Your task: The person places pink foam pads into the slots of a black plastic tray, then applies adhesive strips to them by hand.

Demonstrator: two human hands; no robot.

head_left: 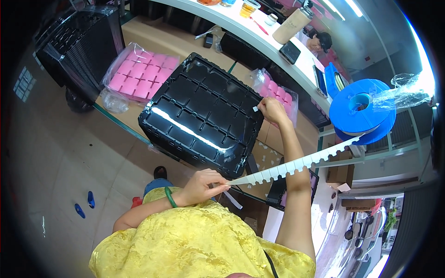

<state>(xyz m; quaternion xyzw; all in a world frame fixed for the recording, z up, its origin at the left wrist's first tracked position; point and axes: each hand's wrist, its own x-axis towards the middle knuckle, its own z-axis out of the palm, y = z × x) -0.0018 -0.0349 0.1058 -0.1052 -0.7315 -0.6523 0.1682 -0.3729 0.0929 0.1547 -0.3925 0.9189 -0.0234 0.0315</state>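
Note:
In front of me stands a stack of glossy black plastic trays [215,99] with a grid of raised ridges. My left hand [201,187], a green bangle at its wrist, is closed in a pinch on the end of a long white strip with notches along its lower edge [296,166]. That strip runs over my right forearm up to a blue reel [340,113]. At the right edge of the top tray, my right hand [273,111] has its fingers pinched together. A small white sticker-like tab [255,109] shows at the fingertips.
Bagged pink pads [139,74] lie left of the trays; more pink pads [278,92] lie on the right. Wrapped black trays [85,41] are stacked at far left. A white counter [222,16] behind holds a bottle [293,25] and phone [290,52]. Another person [315,42] sits beyond.

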